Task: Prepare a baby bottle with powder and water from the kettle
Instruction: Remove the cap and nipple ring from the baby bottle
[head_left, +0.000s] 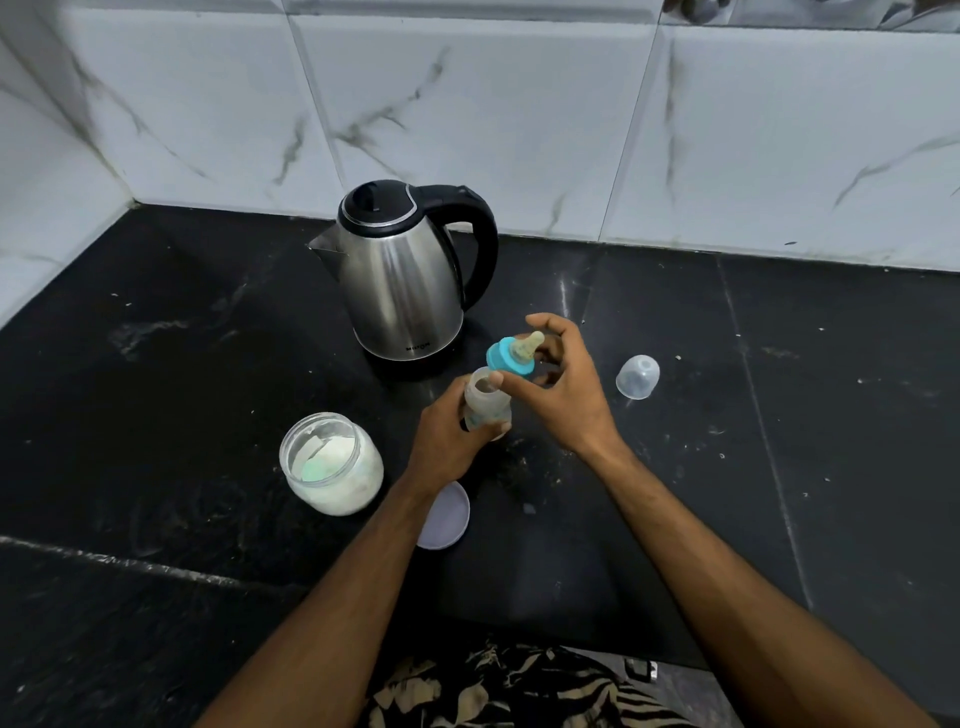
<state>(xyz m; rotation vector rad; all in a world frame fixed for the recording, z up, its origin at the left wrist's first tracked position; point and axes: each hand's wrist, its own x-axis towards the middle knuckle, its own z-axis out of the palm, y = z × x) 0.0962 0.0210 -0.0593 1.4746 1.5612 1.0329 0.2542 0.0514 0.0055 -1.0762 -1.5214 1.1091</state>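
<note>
Lid (444, 517) by open powder jar (332, 462), hands holding empty bottle (487, 405), teat collar (511, 356)

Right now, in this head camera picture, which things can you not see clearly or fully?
- Kettle: water level hidden by its steel wall and closed lid.
- Bottle: lower part covered by left hand; contents unclear.
- Round lid: partly hidden under the left forearm.
- Teat ring: its underside is hidden from view; right hand holds it.
- Kettle brand print: too small to read.
</note>
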